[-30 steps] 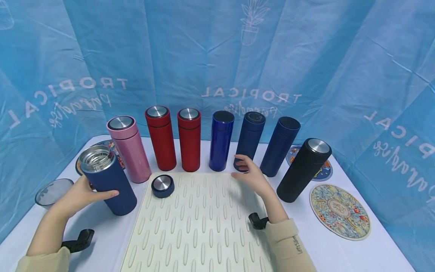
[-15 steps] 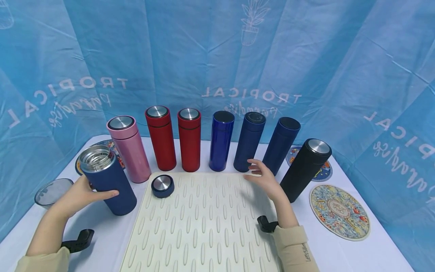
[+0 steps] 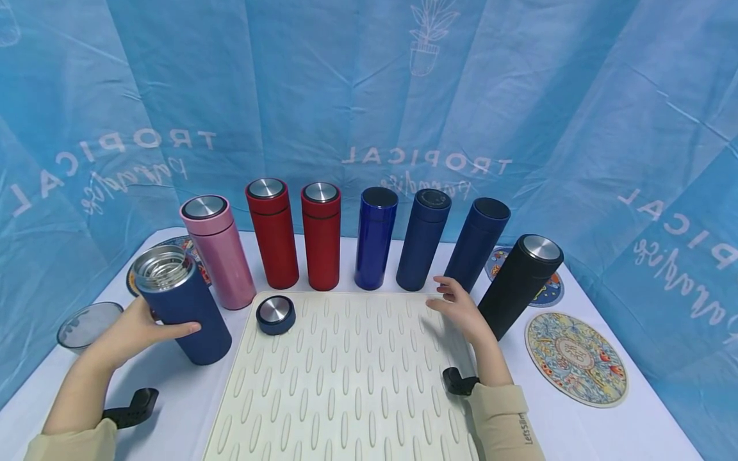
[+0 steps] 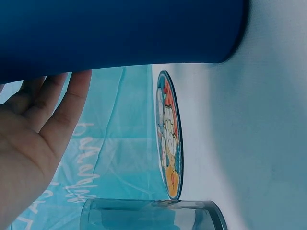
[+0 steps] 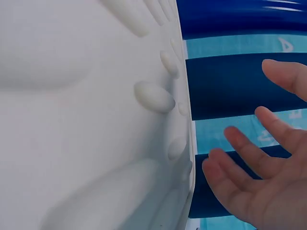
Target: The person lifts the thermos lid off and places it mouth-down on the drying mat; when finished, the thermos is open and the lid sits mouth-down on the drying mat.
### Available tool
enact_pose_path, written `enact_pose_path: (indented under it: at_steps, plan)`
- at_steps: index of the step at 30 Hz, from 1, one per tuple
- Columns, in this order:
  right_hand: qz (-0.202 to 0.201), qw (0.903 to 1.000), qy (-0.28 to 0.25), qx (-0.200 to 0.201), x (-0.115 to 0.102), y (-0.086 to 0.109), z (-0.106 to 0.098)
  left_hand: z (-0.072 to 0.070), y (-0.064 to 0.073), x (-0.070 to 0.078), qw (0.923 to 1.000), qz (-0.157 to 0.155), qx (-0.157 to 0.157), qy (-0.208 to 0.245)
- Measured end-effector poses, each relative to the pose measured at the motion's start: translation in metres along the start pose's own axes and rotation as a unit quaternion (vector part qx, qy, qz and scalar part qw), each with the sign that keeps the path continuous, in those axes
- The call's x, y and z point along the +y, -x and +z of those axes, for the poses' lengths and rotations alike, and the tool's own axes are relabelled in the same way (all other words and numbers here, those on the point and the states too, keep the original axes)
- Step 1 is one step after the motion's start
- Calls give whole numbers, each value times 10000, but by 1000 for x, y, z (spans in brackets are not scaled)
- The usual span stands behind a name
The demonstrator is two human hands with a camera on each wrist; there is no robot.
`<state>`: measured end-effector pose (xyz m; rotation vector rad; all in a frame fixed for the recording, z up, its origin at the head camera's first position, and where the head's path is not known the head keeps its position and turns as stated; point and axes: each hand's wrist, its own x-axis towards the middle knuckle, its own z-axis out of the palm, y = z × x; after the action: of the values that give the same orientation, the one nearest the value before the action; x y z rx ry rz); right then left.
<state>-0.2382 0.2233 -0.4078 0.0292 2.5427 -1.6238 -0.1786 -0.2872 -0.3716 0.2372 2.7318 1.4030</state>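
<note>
My left hand [image 3: 135,333] grips a lidless navy thermos flask [image 3: 198,323] at the left, thumb across its front. Its steel mouth faces up and shows a threaded inside. In the left wrist view the flask's dark wall [image 4: 120,33] fills the top, fingers reaching behind it. The navy lid with a steel top [image 3: 276,314] lies on the cream ribbed mat [image 3: 323,384], at its back left corner. My right hand [image 3: 464,310] is empty, fingers loosely bent, over the mat's back right edge. Nearest to it stand a navy flask [image 3: 478,246] and a black flask [image 3: 516,288].
A pink flask [image 3: 221,262], two red flasks [image 3: 275,243], a glossy blue flask [image 3: 375,246] and another navy flask [image 3: 423,246] line the back. A clear glass [image 3: 89,323] stands left of my left hand. A round patterned coaster [image 3: 576,358] lies at right.
My right hand has moved right along the back of the mat, from before one navy flask to near the other. My left hand and its flask have stayed in place.
</note>
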Motion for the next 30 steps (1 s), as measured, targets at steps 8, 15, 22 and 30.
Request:
enact_pose_path:
  at_steps: [8,15,22,30]
  plan:
    - [91,9998,167,71,3,0,0,0,0,-2,9999,75,49,-123]
    - [260,9989,364,99,6,-1,1,0,2,-3,10000,-50,5,-58]
    - [295,9986,403,146,6,0,0,-2,7,1,9950,383,612,695]
    - [300,9985,442,78,6,-1,0,-10,9,35,9732,1358,1788,488]
